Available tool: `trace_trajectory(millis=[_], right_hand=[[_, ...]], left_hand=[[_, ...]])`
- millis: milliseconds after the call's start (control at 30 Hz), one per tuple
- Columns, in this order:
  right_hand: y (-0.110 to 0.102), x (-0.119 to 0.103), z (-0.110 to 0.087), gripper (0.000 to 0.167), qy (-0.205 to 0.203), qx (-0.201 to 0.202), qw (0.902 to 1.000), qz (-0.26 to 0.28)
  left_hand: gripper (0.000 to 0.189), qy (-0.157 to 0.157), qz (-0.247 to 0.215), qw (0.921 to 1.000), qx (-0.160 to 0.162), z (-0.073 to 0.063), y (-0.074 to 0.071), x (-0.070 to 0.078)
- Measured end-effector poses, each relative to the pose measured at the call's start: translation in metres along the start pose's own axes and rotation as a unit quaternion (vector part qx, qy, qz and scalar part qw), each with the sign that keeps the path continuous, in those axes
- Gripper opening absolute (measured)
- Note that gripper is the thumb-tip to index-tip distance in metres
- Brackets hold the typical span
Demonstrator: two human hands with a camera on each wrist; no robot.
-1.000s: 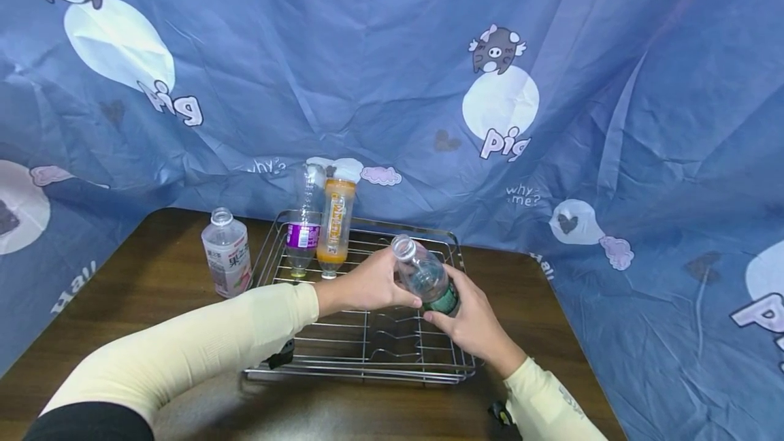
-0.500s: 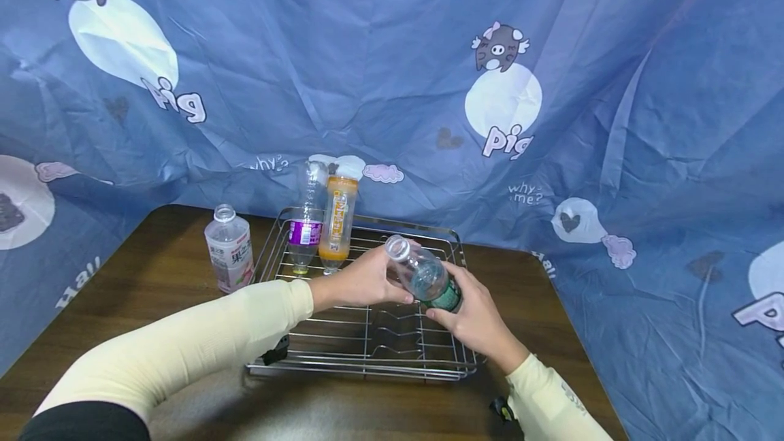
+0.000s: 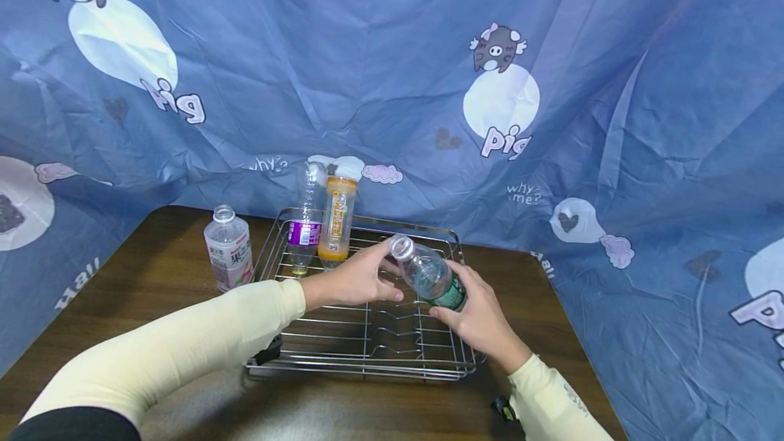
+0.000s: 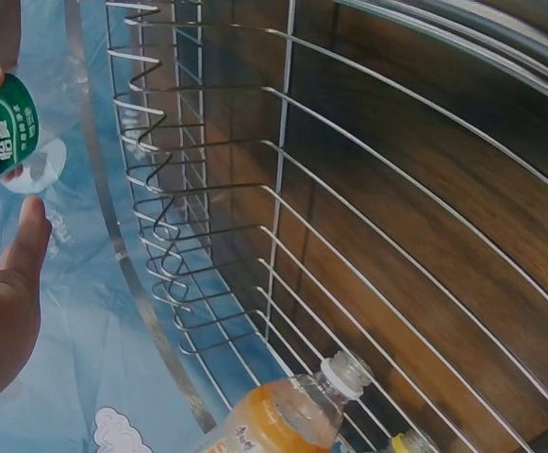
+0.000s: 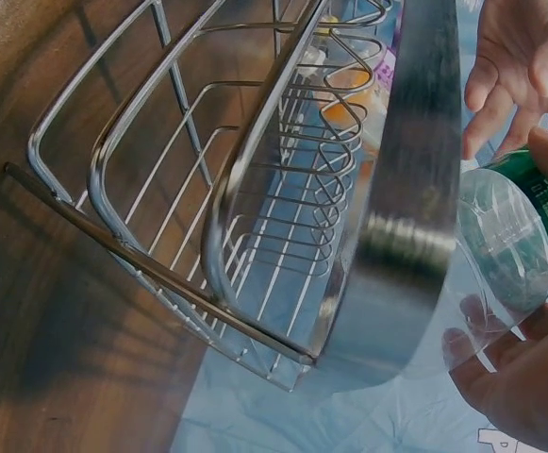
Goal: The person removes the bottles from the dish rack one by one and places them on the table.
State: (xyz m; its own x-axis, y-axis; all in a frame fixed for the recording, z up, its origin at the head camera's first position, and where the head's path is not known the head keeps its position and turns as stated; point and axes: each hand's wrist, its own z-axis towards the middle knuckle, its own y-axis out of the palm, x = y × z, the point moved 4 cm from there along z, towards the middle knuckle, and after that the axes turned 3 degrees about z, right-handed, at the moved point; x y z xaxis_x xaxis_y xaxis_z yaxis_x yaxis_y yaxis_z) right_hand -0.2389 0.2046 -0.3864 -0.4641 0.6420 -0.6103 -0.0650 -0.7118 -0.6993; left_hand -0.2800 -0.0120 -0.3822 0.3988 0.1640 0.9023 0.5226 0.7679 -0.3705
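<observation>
1. With the dial centred on the wire rack (image 3: 367, 363) and twelve toward the blue cloth (image 3: 367, 53), the pink-labelled bottle (image 3: 229, 254) stands upright between nine and ten, on the wooden table (image 3: 527, 318) just beside the rack.
2. The left cream sleeve (image 3: 202, 346) reaches in from about eight, black at its upper end.
3. The purple-labelled bottle (image 3: 303, 233) stands mouth down in the rack, between ten and eleven.
4. Just beside it, near eleven, the orange-banded bottle (image 3: 337, 220) is also mouth down, leaning slightly toward one.
5. The left hand (image 3: 361, 278) is over the rack's middle, pointing to about two, thumb and fingers spread apart. Its fingertips lie close to the green-labelled bottle's neck; whether any touch it, I cannot tell.
6. The green-labelled bottle (image 3: 431, 278) is held above the rack between two and three, tilted, its open mouth aimed between ten and eleven.
7. The right hand (image 3: 478, 315), near three, is clamped round that bottle's label and base end, thumb on the near side. Its cream sleeve (image 3: 551, 400) enters from between four and five.
</observation>
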Motion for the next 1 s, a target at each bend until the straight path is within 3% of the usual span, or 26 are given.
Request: trace_trajectory(millis=[233,467,1000], right_hand=[[-0.005,0.000,0.000,0.083,0.003,0.011,0.9999,-0.005],[-0.008,0.003,-0.001,0.083,-0.006,0.025,0.9997,-0.003],[-0.015,0.007,-0.003,0.085,0.000,0.046,0.9989,0.002]], left_hand=[[0.069,-0.022,0.031,0.9993,-0.006,-0.005,-0.006,-0.001],[0.070,-0.023,0.074,0.9968,-0.021,-0.007,-0.010,-0.004],[0.070,-0.044,0.095,0.9931,-0.051,-0.016,-0.016,-0.006]])
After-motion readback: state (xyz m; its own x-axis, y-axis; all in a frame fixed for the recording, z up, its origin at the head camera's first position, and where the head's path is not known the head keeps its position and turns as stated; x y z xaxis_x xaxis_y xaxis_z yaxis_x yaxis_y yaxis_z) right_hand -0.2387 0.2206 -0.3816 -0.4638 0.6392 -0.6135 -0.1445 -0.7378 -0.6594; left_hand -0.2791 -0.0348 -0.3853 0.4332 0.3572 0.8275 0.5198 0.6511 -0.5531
